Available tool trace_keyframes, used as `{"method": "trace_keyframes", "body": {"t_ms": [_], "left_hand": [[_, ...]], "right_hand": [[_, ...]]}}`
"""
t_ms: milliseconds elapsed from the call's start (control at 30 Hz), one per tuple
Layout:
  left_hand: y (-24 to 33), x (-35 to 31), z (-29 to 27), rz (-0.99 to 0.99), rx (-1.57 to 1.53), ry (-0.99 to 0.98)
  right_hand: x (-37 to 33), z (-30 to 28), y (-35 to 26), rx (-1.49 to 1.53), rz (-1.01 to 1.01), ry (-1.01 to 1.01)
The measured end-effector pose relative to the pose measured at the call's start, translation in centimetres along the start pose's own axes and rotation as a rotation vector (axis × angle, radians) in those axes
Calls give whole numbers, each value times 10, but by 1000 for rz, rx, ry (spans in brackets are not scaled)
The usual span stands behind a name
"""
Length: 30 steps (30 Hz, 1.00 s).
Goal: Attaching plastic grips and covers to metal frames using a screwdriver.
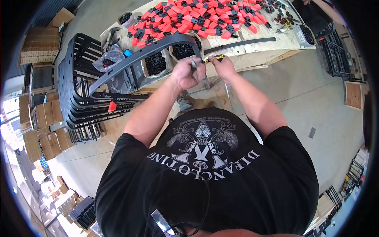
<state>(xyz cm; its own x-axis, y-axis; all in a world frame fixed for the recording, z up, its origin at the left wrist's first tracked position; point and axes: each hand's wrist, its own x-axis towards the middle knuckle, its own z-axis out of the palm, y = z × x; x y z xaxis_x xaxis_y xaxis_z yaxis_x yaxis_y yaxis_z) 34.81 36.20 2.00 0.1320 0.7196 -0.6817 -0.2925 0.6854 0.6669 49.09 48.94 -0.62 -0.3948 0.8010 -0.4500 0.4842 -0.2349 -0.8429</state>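
In front of my body, my left hand [189,74] is closed at the lower right end of a curved black metal frame [158,42]. A small silvery piece shows at its fingers, blurred, so what it grips is unclear. Close by on the right, my right hand [223,68] is wrapped round a yellow-and-black tool handle [216,58], whose tip points toward the left hand. The frame arches over two bins of small black hardware, the left bin [155,65] and the right bin [183,49], at the near edge of the workbench [256,51].
Red-and-black plastic parts [197,17] are heaped across the bench. A flat black bar [241,45] lies before them. Several black frames [79,79] are stacked at left. A bin of black pieces [306,36] stands at the right corner, near another person's arm [331,11]. Cardboard boxes [47,114] stand farther left.
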Motion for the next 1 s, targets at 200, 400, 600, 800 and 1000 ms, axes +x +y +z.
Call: {"method": "trace_keyframes", "body": {"t_ms": [200,400,600,800,1000], "left_hand": [[-9,8,1,52,1108,676],[0,5,-4,66,-495,-127],[-7,9,7,32,553,273],[-10,-4,10,220,491,243],[9,-1,26,120,585,490]], "right_hand": [[-1,-2,-6,-27,81,-25],[1,0,3,-3,94,-73],[0,7,12,-58,-43,135],[2,4,12,-56,-50,66],[-2,4,10,-52,-74,76]]}}
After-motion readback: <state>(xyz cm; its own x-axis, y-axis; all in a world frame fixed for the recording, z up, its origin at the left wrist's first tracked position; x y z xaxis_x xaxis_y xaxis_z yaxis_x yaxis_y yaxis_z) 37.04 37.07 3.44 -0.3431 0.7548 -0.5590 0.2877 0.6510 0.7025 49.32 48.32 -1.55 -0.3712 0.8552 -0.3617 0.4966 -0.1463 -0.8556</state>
